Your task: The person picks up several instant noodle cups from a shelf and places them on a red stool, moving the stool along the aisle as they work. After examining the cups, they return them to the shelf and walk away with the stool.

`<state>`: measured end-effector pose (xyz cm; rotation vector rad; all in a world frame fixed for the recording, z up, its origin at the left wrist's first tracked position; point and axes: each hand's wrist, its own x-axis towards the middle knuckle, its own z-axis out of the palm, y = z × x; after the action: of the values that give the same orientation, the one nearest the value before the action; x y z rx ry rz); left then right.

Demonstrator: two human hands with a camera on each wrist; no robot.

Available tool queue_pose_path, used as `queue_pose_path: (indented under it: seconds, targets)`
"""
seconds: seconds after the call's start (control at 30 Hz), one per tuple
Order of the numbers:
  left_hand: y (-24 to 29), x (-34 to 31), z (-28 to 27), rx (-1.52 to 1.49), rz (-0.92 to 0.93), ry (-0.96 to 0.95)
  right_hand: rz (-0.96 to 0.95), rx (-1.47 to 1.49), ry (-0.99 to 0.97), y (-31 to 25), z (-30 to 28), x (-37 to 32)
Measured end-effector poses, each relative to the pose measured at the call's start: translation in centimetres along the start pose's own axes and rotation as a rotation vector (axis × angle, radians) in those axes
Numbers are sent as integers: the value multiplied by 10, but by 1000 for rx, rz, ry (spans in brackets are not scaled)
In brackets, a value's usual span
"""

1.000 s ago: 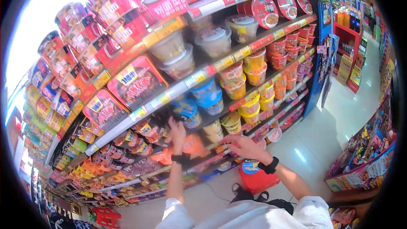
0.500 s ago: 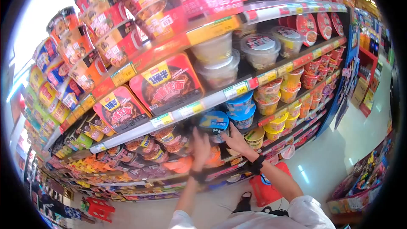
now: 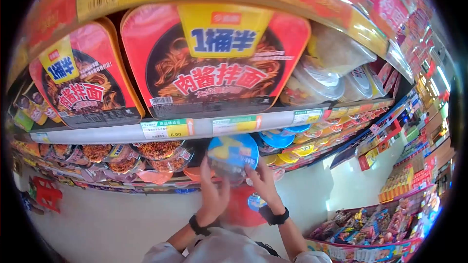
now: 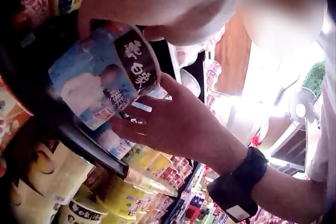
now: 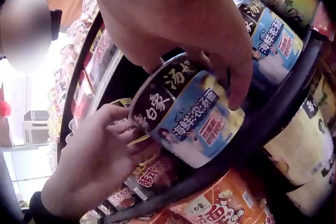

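A blue-lidded instant noodle tub is held between both hands just below the shelf edge. My left hand holds its left side, and my right hand grips the other side. Seen from the right wrist, the tub is tilted, its black band and blue label facing the camera. There the right hand reaches over it from above, while the left hand has its fingertips at the rim. The left wrist view shows the right fingers along the tub's side.
More blue tubs stand right beside it on the shelf. Overhead, a white shelf edge carries large red noodle boxes. Bowls of noodles line the left. A red basket stands on the floor, and a snack bin is at right.
The left hand reached the blue tub on the shelf, then the right hand joined it. The tub has come away from its place into both hands. The head view has moved closer to the shelf.
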<state>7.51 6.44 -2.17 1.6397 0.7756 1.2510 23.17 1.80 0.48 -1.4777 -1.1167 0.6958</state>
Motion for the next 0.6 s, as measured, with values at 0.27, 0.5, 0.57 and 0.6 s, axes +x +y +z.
queue_pose_path:
  seconds: [0.27,0.5,0.57,0.6]
  targets:
    - [-2,-61,-42,97,305,-62,324,234,-81,-4,-28,-84]
    - [-1,-72,-23,-60,323,-471,495,159,202,6,-79,-179]
    - [7,-75,-8,-115,240,-599,539,99,237,-2,-101,-195]
    - [11,-76,2,-138,204,-658,536,77,221,-4,-113,-200]
